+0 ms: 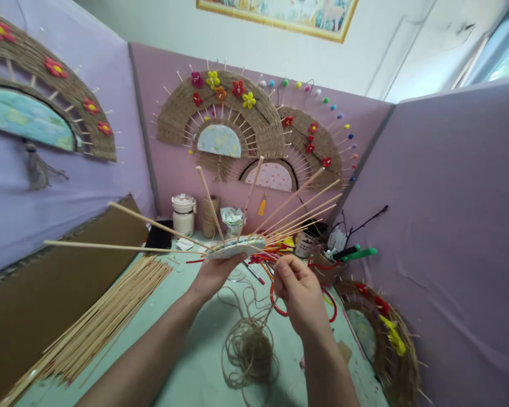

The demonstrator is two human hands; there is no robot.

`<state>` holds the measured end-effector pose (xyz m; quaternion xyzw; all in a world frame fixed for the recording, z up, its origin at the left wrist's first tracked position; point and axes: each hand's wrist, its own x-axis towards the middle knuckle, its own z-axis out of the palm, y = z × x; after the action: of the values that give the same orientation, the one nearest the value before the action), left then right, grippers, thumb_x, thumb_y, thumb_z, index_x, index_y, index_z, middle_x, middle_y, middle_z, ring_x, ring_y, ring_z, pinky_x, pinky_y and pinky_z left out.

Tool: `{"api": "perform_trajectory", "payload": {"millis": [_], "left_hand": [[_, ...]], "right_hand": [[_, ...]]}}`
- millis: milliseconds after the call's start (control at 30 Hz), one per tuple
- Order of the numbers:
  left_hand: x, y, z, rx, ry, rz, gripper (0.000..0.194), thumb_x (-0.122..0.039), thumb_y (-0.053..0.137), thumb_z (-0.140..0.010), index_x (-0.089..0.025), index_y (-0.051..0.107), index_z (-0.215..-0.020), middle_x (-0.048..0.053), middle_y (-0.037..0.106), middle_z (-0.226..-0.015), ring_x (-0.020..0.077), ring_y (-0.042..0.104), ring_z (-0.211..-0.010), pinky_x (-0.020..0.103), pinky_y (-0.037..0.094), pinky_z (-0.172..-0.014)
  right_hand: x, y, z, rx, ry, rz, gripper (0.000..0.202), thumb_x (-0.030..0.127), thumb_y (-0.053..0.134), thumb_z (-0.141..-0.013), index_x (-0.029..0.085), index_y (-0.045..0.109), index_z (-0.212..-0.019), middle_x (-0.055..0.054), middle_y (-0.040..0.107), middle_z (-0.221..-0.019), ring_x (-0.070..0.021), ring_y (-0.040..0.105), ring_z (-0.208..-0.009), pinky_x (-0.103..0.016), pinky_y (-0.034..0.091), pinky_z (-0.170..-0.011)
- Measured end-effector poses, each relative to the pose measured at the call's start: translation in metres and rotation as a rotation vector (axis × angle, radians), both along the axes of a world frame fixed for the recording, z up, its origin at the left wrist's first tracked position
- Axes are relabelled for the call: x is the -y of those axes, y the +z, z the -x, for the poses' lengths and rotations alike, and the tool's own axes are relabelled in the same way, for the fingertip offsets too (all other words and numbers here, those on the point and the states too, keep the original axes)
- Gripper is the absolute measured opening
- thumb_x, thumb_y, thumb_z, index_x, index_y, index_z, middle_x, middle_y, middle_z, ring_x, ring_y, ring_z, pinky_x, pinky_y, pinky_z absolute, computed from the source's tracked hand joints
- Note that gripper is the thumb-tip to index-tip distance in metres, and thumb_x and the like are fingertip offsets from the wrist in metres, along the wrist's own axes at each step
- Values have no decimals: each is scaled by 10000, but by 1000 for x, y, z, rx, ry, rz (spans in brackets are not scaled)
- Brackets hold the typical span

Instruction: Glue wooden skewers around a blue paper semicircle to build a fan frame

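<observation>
My left hand (220,272) holds a pale, patterned half-round base (237,247) from below, tilted nearly edge-on. Thin wooden sticks (152,220) fan out of it to the left, upward and to the right, packed closer on the right side. Just right of the base, my right hand (296,285) is closed with thumb and fingers pinched, and twine seems to run from the fingertips. Under both hands a loose tangle of brown twine (254,347) lies on the pale green table (195,339).
Many loose sticks (106,316) lie at left beside brown cardboard (68,288). At the back stand a white jar (184,215), a twine spool (211,216) and a pot with green-handled tools (326,265). A decorated fan (382,339) leans at right; others hang on the partitions.
</observation>
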<state>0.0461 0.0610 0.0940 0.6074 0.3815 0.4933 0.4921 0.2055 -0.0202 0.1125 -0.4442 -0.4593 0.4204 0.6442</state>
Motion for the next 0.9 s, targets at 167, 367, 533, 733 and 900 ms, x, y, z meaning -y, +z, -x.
{"api": "perform_trajectory", "payload": {"millis": [167, 367, 533, 733, 900], "left_hand": [[-2, -10, -5, 16, -90, 64, 474, -515, 758, -676, -193, 748, -1024, 69, 745, -1088, 301, 652, -1072, 446, 469, -1010], [-1, -10, -12, 64, -62, 167, 454, -463, 839, -562, -196, 756, -919, 75, 765, -991, 312, 676, -979, 451, 504, -945], [1, -7, -14, 107, -94, 166, 467, -447, 846, -565, -195, 750, -946, 77, 756, -1030, 307, 657, -1043, 423, 485, -976], [0, -10, -14, 101, -130, 155, 540, -490, 824, -601, -188, 731, -1039, 83, 743, -1084, 305, 646, -1072, 426, 483, -978], [-1, -13, -13, 133, -122, 172, 584, -496, 827, -602, -150, 715, -1060, 120, 724, -1132, 315, 638, -1088, 438, 490, -966]], "right_hand": [[-9, 10, -12, 207, -413, -206, 206, 371, 644, -843, 174, 639, -781, 28, 557, -659, -105, 479, -612, -221, 390, -574], [-23, 8, -13, 262, -541, -216, 232, 380, 650, -827, 157, 656, -760, 4, 618, -653, -135, 541, -624, -248, 439, -603], [-29, 2, -16, 264, -544, -175, 249, 387, 666, -812, 152, 652, -728, 15, 599, -608, -125, 516, -590, -238, 424, -577], [-30, -1, -15, 270, -521, -135, 297, 424, 663, -809, 153, 637, -692, 20, 593, -590, -118, 504, -568, -232, 400, -549], [-30, 0, -13, 273, -500, -119, 307, 435, 669, -802, 155, 629, -683, 21, 595, -579, -114, 491, -547, -234, 382, -532]]}}
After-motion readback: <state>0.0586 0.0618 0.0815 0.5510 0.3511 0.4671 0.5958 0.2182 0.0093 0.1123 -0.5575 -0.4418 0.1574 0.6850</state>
